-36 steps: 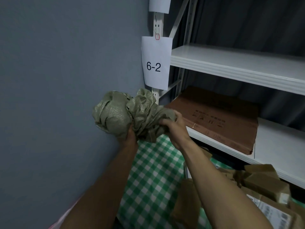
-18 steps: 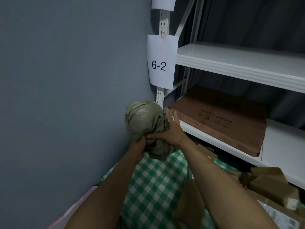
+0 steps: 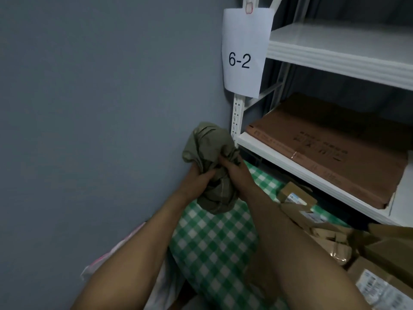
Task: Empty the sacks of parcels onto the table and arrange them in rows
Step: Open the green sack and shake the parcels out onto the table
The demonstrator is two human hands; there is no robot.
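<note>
A crumpled olive-green sack [image 3: 207, 148] is bunched into a tight ball above the far left corner of the table, close to the grey wall. My left hand [image 3: 196, 179] grips its lower left side. My right hand [image 3: 234, 170] grips it from the right, fingers curled into the folds. Below lies the green-and-white checked tablecloth of the table [image 3: 210, 240]. Several brown cardboard parcels [image 3: 312, 220] lie in a loose heap on the table to the right, some with white labels.
A white shelf rack [image 3: 335, 57] stands to the right, with a paper sign reading 6-2 [image 3: 243, 52] on its post. A flat brown carton [image 3: 330, 148] lies on the lower shelf. A white-and-pink sack [image 3: 125, 251] hangs at the table's left edge by the wall.
Both hands have squeezed the sack from a wide loose bundle into a smaller ball and brought it lower, toward the table's corner.
</note>
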